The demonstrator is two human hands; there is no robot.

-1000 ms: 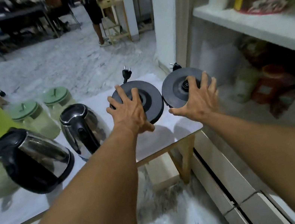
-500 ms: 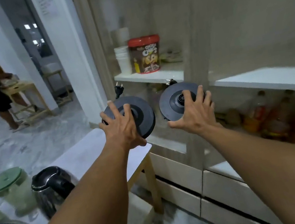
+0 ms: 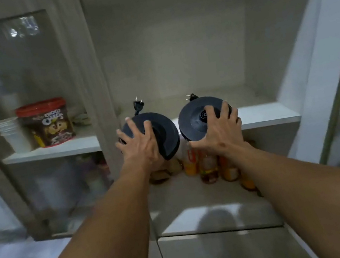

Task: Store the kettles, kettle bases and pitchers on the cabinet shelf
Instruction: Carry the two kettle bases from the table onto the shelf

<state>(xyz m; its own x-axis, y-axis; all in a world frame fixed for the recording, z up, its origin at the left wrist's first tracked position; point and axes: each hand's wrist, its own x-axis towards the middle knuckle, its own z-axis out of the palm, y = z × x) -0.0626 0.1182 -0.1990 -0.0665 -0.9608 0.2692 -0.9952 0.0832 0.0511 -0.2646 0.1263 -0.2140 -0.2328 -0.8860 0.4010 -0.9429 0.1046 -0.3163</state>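
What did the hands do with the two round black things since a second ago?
Both round black kettle bases went from the white table up to the open cabinet shelf. The left hand carries the left kettle base and the right hand the right kettle base, now at the shelf's front edge. Neither was let go. The grips stayed the same, plugs pointing away.

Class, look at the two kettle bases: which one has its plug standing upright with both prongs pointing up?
The kettle base in the left hand: its plug stands above the rim, while the other base's plug barely shows.
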